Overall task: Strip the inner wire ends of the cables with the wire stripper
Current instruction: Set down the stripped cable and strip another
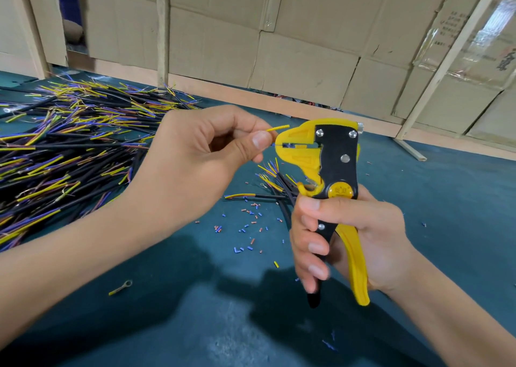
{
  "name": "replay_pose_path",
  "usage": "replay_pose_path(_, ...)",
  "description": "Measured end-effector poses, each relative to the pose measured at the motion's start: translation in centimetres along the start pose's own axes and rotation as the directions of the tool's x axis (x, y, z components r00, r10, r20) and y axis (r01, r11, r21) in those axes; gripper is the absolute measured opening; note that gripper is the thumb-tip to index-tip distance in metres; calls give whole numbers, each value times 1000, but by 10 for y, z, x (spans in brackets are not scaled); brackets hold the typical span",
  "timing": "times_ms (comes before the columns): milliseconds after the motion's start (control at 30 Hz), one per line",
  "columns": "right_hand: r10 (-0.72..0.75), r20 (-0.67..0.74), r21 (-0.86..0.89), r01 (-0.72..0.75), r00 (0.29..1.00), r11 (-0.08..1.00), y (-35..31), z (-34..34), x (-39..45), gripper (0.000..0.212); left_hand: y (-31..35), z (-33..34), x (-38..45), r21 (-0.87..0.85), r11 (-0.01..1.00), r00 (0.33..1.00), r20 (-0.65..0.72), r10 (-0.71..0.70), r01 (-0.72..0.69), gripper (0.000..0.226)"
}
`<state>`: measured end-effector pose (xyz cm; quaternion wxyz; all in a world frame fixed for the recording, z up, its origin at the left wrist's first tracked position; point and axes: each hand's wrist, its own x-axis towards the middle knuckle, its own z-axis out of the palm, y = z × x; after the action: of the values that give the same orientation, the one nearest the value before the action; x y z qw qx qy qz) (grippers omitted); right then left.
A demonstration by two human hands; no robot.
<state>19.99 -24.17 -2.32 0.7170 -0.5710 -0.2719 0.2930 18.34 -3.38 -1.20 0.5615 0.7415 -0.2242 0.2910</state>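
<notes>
Over the teal mat (195, 324), our right hand (360, 244) gripped the wire stripper (332, 165) upright, our left hand (201, 154) pinched the yellow wire (277, 128) beside its head.

1 wire stripper (332, 171), 2 hands, 1 ring terminal (121, 287) near left, cables (64, 149) & insulation bits (245, 227): too many to count.

Teal work surface (167, 324), big cable pile (69, 149) left, small cable bunch (279, 188) ctr, insulation bits (248, 227), ring terminal (120, 287).

Cardboard wall (212, 45) (taped), teal floor (195, 324).
</notes>
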Motion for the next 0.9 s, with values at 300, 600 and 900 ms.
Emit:
replay_pose_path(300,-3,75,24,1,997,1000,4,-7,3,37,-2,-5,6,-23,998,997,60,-54,55,29)
replay_pose_path(600,-65,18,73,64,998,995,3,-14,8,33,-7,-7,7,-319,911,965,86,-247,261,13)
replay_pose_path(900,-35,-23,0,35,999,999,9,-1,8,17,-3,-2,4,-422,841,938,88,-335,340,19)
